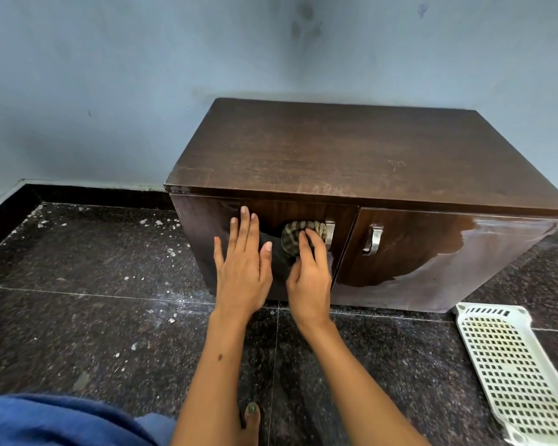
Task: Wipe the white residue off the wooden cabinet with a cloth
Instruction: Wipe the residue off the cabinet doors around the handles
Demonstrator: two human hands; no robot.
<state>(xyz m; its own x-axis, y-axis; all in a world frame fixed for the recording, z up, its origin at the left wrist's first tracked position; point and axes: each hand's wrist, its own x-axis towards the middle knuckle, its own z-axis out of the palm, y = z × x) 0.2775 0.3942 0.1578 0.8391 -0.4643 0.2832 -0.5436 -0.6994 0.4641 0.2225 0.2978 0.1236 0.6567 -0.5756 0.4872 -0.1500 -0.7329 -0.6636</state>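
Observation:
A low dark wooden cabinet (351,149) with two doors stands on the floor against a blue wall. Faint whitish smears show along the front of its top, and the right door (432,249) looks wet and glossy. My left hand (242,262) lies flat with straight fingers against the left door. My right hand (310,268) grips a bunched striped cloth (293,233) and presses it on the left door beside that door's metal handle (330,231). Part of the cloth is hidden under my fingers.
The dark speckled stone floor (94,300) carries white flecks and dust left of the cabinet. A white perforated plastic basket (509,371) lies on the floor at the lower right. Blue fabric (62,420) and a toe (252,410) sit at the bottom edge.

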